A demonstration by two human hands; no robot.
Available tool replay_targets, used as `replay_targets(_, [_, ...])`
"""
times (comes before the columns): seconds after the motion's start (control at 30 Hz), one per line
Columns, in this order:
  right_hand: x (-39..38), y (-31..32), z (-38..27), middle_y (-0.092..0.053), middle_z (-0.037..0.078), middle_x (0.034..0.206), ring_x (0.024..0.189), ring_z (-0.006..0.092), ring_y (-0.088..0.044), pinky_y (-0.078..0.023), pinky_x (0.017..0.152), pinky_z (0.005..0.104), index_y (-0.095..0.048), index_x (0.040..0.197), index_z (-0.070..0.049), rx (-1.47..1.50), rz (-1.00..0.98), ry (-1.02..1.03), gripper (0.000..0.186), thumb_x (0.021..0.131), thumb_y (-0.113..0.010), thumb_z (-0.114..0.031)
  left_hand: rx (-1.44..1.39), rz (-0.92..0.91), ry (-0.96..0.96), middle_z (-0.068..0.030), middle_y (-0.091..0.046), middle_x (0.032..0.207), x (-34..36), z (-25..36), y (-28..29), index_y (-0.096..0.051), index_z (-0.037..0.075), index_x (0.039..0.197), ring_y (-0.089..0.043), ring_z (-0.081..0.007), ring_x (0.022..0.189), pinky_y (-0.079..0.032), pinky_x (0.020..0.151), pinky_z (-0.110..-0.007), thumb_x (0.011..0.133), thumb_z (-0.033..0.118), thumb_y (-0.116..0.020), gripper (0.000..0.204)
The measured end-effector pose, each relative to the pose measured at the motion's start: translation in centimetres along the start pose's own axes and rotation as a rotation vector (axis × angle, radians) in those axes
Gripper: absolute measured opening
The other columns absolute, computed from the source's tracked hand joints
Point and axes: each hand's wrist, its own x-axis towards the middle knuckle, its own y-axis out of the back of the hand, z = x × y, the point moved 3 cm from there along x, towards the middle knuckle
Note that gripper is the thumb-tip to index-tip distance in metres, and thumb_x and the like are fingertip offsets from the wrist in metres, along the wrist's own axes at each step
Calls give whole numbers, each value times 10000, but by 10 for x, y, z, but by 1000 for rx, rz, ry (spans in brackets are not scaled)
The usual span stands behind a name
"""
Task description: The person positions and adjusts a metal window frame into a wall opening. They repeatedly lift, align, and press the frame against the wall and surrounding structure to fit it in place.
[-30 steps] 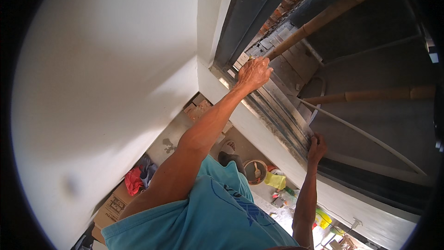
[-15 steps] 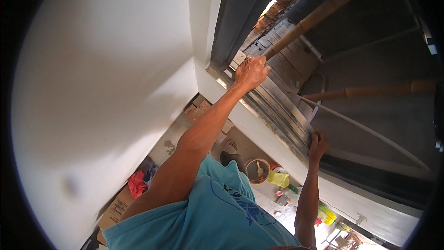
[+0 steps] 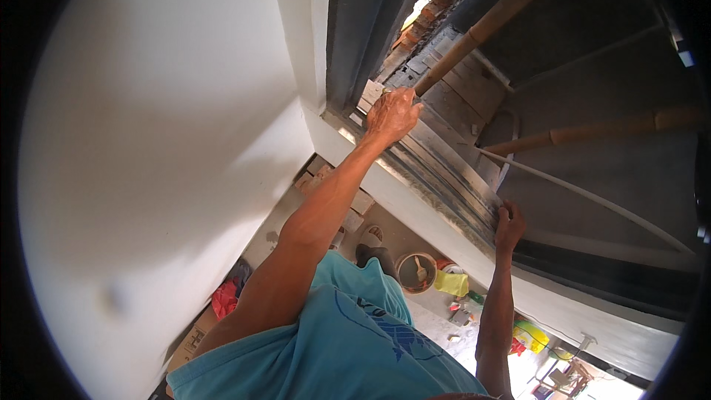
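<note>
Both hands are at a window opening with a grooved metal window track [image 3: 444,174] along its bottom. My left hand [image 3: 392,116] is closed over the track near the window's left corner. A small yellowish bit shows beside its fingers, but what they hold is mostly hidden. Farther right along the track, my right hand [image 3: 509,226] has its fingers curled at the outer rail, thumb side up. Close past my left hand, a bamboo pole [image 3: 481,30] slants away outside. A thin pale rod [image 3: 585,192] stretches outside beyond my right hand.
A white wall [image 3: 163,118] rises at left, joining the dark window frame [image 3: 359,22]. Below the sill, a round bucket [image 3: 415,274] with a brush stands on the floor beside a yellow cloth [image 3: 451,283]. A cardboard box [image 3: 189,344] and red fabric [image 3: 224,298] lie at lower left.
The view has shifted slightly, so the window and my left hand appear a little farther left. Both hands keep about the same places on the track.
</note>
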Motion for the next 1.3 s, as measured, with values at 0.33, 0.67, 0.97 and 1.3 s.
replay_targets(0.33, [3, 0, -1, -777, 197, 1001, 919, 267, -743, -548, 873, 368, -752, 1125, 41, 9, -18, 30, 294, 909, -657, -136, -7, -1, 23, -221, -713, 1181, -1, -1, 0, -685, -3, 1176, -673, -420, 1113, -533, 961, -515, 974, 305, -682, 369])
replay_targets(0.67, [3, -1, 3, -775, 185, 1003, 930, 296, -749, -553, 874, 394, -764, 1113, -5, 8, -13, 58, 287, 869, -656, -111, -47, 36, 16, -212, -706, 1114, -4, 0, 0, -676, -11, 1067, -668, -423, 1085, -530, 931, -526, 976, 301, -675, 325])
replay_targets(0.97, [2, 0, 1, -779, 180, 1004, 919, 286, -751, -556, 863, 394, -770, 1116, -11, -24, -40, 41, 283, 881, -666, -130, -38, 45, -20, -242, -702, 1080, -1, -5, -5, -665, -20, 1025, -673, -438, 1035, -535, 903, -529, 962, 262, -691, 290])
replay_targets(1.3, [1, -1, 6, -778, 194, 1012, 947, 319, -752, -550, 884, 403, -770, 1116, -9, -45, -12, 38, 299, 876, -682, -163, -32, 5, 23, -228, -718, 1124, -1, 0, 2, -691, -9, 1112, -684, -427, 1070, -545, 924, -517, 969, 290, -689, 331])
